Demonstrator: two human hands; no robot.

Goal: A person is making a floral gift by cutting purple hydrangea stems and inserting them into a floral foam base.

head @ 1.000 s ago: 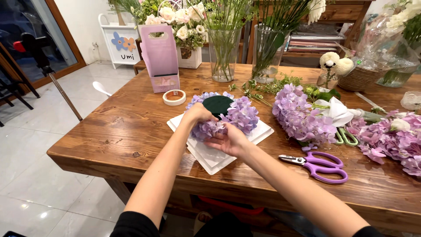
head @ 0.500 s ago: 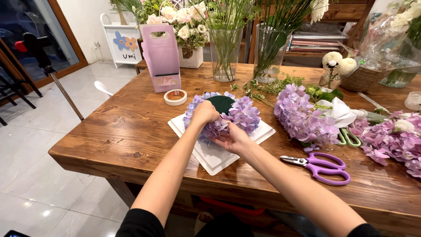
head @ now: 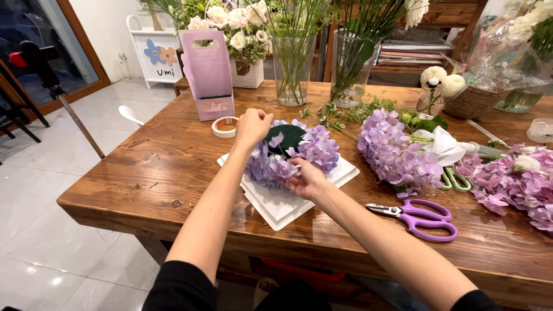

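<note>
A dark green foam ball (head: 286, 137) stands on a white square tray (head: 282, 204), partly covered with purple hydrangea florets (head: 318, 150). My left hand (head: 252, 126) rests on the left top of the flower ball, fingers curled against the florets. At the front of the ball my right hand (head: 305, 179) pinches a small cluster of florets and presses it into the arrangement. Whether the left hand holds a stem is hidden.
Purple scissors (head: 417, 214) lie right of the tray. A loose hydrangea head (head: 393, 151), green-handled snips (head: 455, 179) and more purple blooms (head: 512, 181) lie further right. A tape roll (head: 224, 126), a pink box (head: 208, 75) and glass vases (head: 292, 63) stand behind.
Both hands stayed on the flower ball. The left hand shifted slightly up and left on it, and the right hand moved a little to the right along its front.
</note>
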